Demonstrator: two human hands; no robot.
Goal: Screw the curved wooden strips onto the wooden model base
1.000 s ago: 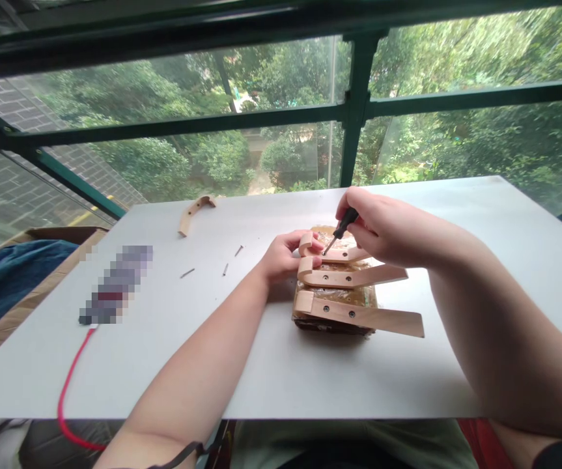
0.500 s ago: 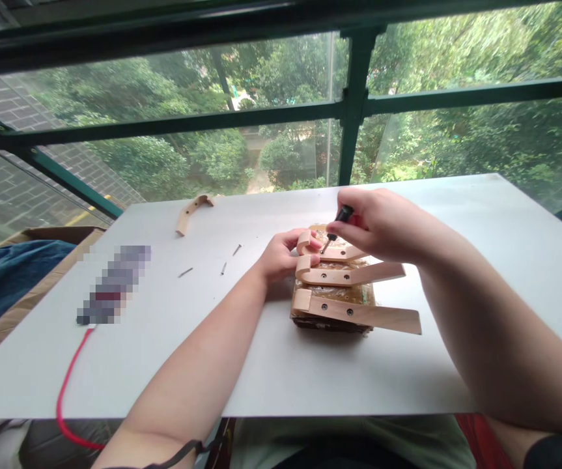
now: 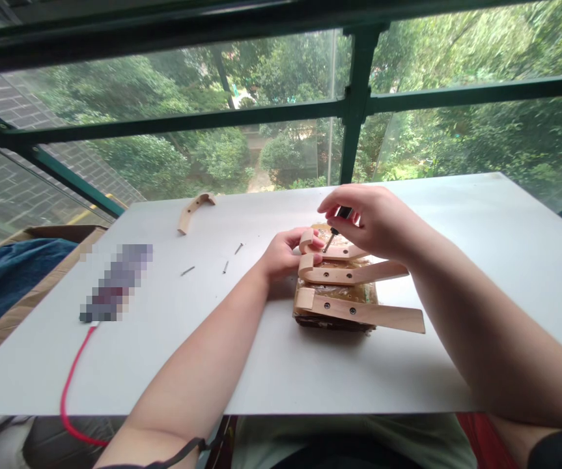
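Note:
My right hand (image 3: 371,218) grips a black-handled screwdriver (image 3: 334,231), its fingers partly lifted around the handle. The shaft slants down to a hole near the curled end of the farthest wooden hook (image 3: 342,253). At that curled end, my left hand (image 3: 283,255) pinches the hook against a tape-wrapped block (image 3: 334,324). Across the same block lie a middle wooden hook (image 3: 378,272) and a near wooden hook (image 3: 388,317), each with two screw heads showing. The right hand covers the far hook's tail.
A loose wooden hook (image 3: 190,212) lies at the back left of the white table (image 3: 173,339). Three screws (image 3: 224,267) are scattered left of my left hand. Farther left is a blurred-out device with a red cable (image 3: 68,384). A cardboard box (image 3: 60,277) holding blue cloth stands beyond the table's edge.
My right hand's fingers have loosened and spread around the screwdriver handle, and the wrist has turned slightly. My left hand keeps its hold on the far hook. The view has shifted a little.

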